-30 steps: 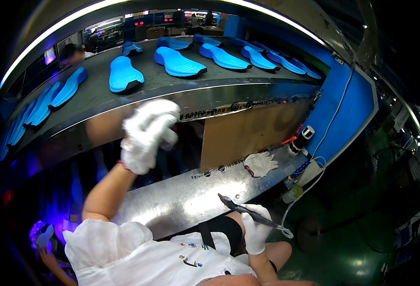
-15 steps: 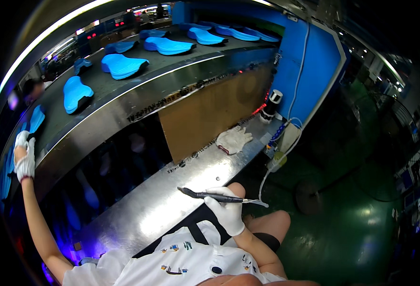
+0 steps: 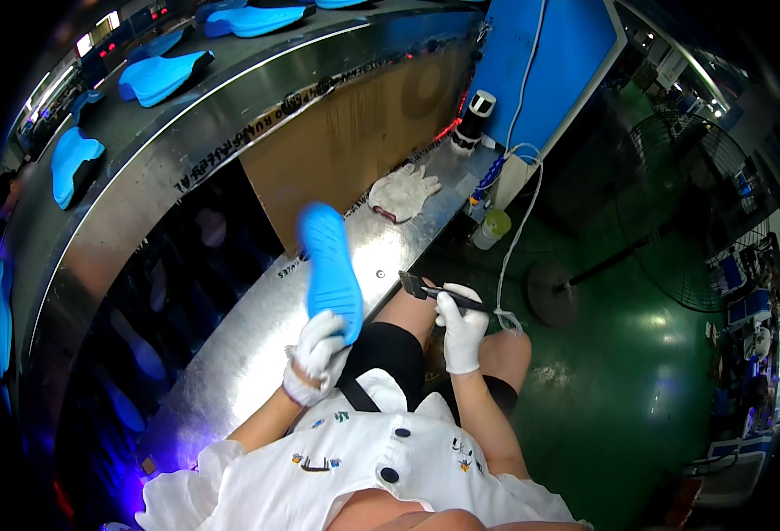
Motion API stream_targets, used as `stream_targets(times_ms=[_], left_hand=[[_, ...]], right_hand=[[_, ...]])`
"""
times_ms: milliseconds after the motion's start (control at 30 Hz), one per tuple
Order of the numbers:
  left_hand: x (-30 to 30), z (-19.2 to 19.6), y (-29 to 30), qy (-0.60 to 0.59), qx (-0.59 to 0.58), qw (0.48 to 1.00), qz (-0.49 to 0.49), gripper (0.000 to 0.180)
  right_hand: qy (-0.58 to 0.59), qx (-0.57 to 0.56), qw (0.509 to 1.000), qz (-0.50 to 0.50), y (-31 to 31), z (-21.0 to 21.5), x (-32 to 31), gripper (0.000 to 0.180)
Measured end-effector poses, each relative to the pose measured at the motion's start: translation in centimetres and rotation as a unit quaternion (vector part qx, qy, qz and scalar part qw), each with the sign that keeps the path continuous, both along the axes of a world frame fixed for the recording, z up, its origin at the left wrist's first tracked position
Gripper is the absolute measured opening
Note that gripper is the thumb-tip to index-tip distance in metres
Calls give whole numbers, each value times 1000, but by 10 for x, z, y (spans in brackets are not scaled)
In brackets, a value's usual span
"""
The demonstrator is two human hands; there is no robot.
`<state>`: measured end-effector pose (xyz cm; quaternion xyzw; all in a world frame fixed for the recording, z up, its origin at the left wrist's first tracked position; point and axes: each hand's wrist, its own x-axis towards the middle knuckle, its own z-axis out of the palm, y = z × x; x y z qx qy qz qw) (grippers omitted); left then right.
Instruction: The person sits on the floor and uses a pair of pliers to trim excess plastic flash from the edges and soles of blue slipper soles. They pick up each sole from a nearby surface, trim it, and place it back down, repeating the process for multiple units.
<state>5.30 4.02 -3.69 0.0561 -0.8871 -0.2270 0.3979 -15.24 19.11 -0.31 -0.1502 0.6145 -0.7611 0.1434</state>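
Left hand [image 3: 319, 356] came back from the conveyor and now grips a blue sole [image 3: 330, 268] by its lower end, sole sticking up over the steel bench [image 3: 230, 354]. Right hand [image 3: 461, 329] is closed around a brush [image 3: 431, 289], just beside it.

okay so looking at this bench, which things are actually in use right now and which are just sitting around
In use:
- blue shoe sole, held up in the left hand
- brush, gripped in the right hand

Sitting around:
- spare white glove on the metal bench
- small yellowish jar by the bench end
- other blue soles on the conveyor behind
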Motion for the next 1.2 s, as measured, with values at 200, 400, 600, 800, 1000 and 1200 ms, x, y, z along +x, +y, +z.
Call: stream_targets(times_ms=[200,400,600,800,1000,1200], left_hand=[[-12,-17,-17,-73,532,844,11,35],[-69,-68,-48,94,812,293,-496,83],[-70,-65,-31,159,883,224,-380,89],[-67,-32,-22,70,920,286,-259,79],[-76,7,9,174,910,348,-140,64],[-68,5,11,139,853,477,-157,76]], right_hand=[[177,77,979,69,-57,-39,-27,15],[390,442,805,64,-130,-33,-22,17],[455,322,816,156,-57,7,48,11],[268,165,938,143,-49,25,33,18],[430,112,885,139,-66,49,42,17],[480,128,865,70,-53,55,35,15]])
